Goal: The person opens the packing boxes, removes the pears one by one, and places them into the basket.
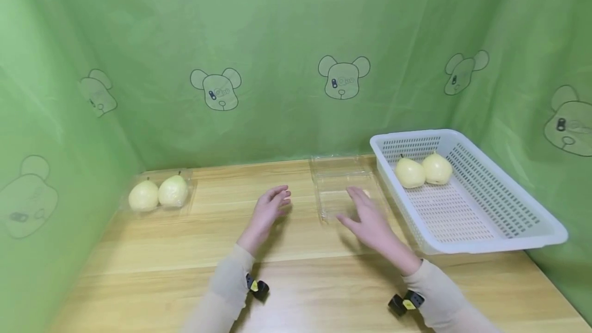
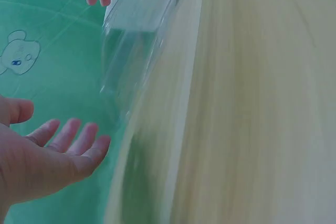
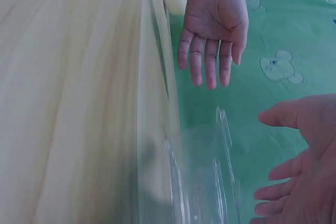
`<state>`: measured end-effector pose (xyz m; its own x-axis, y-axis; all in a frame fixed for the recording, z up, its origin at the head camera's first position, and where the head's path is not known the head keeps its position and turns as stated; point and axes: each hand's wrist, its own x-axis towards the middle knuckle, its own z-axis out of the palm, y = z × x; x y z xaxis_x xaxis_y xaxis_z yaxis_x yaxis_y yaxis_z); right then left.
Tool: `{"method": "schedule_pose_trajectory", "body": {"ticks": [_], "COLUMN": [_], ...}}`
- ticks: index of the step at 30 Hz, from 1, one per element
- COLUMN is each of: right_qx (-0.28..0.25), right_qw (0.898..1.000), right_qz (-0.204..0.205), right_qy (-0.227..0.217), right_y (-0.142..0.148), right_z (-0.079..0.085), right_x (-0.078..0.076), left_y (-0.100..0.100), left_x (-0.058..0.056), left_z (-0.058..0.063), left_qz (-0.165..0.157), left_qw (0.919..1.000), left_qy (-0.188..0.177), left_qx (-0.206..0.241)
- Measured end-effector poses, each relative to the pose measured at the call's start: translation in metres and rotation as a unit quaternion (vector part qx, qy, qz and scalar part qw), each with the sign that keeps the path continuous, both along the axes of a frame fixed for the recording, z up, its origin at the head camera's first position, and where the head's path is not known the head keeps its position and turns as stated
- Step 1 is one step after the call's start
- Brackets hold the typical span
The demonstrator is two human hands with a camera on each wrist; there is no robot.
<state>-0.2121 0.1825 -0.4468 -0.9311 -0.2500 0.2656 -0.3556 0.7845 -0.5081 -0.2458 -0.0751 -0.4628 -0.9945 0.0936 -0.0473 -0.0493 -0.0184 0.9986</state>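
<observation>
A clear plastic clamshell box [image 1: 339, 189] lies with its lid up on the table, left of the basket; nothing shows inside it. My right hand [image 1: 370, 222] hovers over its near right part, thumb and fingers spread, holding nothing. To the left of the box my left hand [image 1: 267, 212] is in the air with relaxed fingers, also holding nothing. The left wrist view shows the clear box [image 2: 134, 40] beyond the left hand's fingers [image 2: 86, 142]. In the right wrist view, the box [image 3: 202, 182] stands beside the right hand [image 3: 294, 166].
A white perforated basket [image 1: 504, 243] at the right holds two pale yellow pears [image 1: 423, 170]. At the far left, two more pears [image 1: 158, 194] sit in a clear plastic box. Green curtains [image 1: 277, 24] with bear prints border the wooden table [image 1: 300, 281] at the back and sides.
</observation>
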Motion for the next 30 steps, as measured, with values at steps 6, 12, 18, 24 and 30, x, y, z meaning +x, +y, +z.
{"method": "schedule_pose_trajectory", "body": {"ticks": [6,12,18,24,30], "right_qx": [-0.050,-0.073,-0.111,-0.161,-0.226], "right_qw": [0.998,0.995,0.987,0.967,0.930], "right_qz": [0.024,0.064,0.117,0.177,0.232], "right_qy": [0.011,0.023,-0.011,-0.083,-0.176], "right_y": [-0.023,-0.050,-0.078,-0.109,-0.145], "right_z": [0.002,0.000,-0.003,-0.004,-0.003], "right_x": [0.000,0.002,0.002,-0.003,-0.011], "left_y": [-0.028,-0.062,-0.102,-0.134,-0.161], "left_x": [0.007,0.015,0.019,0.022,0.022], "left_z": [0.010,0.016,0.021,0.032,0.046], "left_qz": [0.052,0.091,0.127,0.154,0.198], "left_qw": [0.9972,0.9877,0.9734,0.9602,0.9403], "left_qy": [0.023,0.062,0.077,0.086,0.092], "left_qx": [-0.047,-0.110,-0.175,-0.217,-0.261]}}
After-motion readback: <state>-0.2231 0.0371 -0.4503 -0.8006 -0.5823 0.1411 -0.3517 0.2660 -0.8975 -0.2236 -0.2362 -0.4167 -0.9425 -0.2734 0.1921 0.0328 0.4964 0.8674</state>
